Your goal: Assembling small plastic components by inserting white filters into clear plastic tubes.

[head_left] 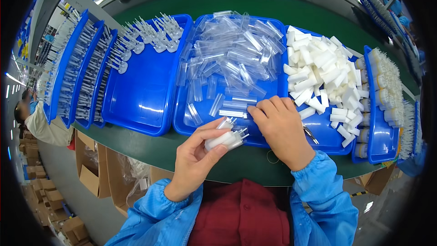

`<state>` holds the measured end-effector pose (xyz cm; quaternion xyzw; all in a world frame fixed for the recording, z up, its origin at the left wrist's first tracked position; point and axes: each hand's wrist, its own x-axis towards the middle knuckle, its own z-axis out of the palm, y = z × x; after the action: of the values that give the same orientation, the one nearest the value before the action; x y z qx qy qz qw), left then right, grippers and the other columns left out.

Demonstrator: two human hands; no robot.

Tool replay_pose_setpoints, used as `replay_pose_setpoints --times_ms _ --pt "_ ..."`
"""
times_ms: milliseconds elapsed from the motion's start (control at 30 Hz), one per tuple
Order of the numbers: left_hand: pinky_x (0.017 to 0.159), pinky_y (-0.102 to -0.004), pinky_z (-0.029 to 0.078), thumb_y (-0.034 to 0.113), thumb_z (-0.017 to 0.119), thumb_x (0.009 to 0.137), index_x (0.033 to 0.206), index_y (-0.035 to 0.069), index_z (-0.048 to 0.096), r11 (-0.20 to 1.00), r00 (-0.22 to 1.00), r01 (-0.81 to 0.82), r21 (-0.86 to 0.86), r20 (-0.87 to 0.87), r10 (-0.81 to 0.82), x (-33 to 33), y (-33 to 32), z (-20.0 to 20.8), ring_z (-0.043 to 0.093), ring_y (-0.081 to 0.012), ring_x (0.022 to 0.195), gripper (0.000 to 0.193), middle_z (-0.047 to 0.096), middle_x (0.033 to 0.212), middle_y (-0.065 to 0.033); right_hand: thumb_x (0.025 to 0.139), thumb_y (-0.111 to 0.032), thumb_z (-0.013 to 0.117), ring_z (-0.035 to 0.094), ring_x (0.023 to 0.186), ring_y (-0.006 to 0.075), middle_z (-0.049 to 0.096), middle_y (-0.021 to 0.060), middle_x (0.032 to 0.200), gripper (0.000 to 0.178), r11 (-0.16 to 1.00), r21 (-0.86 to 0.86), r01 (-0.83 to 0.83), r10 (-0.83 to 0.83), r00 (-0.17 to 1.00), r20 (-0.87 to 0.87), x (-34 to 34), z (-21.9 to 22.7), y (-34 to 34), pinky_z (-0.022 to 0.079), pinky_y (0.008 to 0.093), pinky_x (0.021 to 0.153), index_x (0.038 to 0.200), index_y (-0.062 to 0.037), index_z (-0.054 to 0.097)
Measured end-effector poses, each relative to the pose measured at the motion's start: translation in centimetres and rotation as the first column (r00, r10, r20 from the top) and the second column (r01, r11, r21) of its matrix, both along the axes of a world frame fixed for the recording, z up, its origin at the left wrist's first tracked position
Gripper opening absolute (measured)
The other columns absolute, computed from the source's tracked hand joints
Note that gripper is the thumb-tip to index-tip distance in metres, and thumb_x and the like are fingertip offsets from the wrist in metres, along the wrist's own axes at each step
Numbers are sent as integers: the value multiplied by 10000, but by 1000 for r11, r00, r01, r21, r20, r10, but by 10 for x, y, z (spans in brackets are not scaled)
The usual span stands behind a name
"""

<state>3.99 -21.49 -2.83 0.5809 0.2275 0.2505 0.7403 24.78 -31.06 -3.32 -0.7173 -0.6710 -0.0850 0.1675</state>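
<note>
My left hand (196, 155) is closed around a few white blocks (215, 142) with clear plastic sleeves and thin prongs sticking out to the right. It hovers over the near edge of the middle blue tray (182, 120), where clear plastic tubes (227, 59) lie heaped. My right hand (283, 130) reaches into that tray with curled fingers, its fingertips at the end of a clear plastic tube (233, 114) among others lying side by side. The undersides of those fingers are hidden. Beside the right hand, a slim dark tool with a metal tip (311, 135) shows partly.
On the right, a blue tray (334, 146) bears heaped white blocks (325, 61). A left tray (136, 95) holds clear pronged pieces (166, 34) at its far end. Filled trays (79, 73) stand further left, another (382, 146) far right. Cardboard boxes (93, 164) stand below the green table (150, 150).
</note>
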Motion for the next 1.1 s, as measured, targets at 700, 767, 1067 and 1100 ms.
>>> replay_pose_setpoints --times_ms 700,767,1067,1100 --pt "1083 -372 468 -66 630 944 1244 -53 633 999 998 26 31 54 -28 14 -20 1 510 -279 1331 300 460 1476 -254 899 -43 705 592 963 142 606 74 1045 331 943 121 311 76 151 -986 -28 23 -38 457 290 907 1194 -3 560" --pt "1083 -374 470 -65 630 944 1243 -53 633 999 998 27 37 51 -29 14 -21 1 510 -281 1331 299 463 1473 -257 896 -53 714 594 972 148 615 78 1045 318 945 139 295 74 223 -972 -31 20 -40 457 295 915 1172 -4 565" --pt "1090 -383 464 -61 629 946 1246 -52 629 997 998 54 61 33 -56 14 -23 -2 512 -293 1332 301 466 1469 -257 873 -84 749 599 1005 199 650 96 1062 304 952 179 249 64 409 -910 -29 12 -47 466 317 910 1124 -20 590" --pt "1092 -385 461 -59 630 945 1246 -51 629 996 997 58 69 39 -60 13 -23 -2 513 -295 1331 300 465 1470 -257 867 -84 754 598 1012 209 654 99 1066 306 946 225 234 81 502 -861 -30 9 -47 469 319 904 1119 -22 593"
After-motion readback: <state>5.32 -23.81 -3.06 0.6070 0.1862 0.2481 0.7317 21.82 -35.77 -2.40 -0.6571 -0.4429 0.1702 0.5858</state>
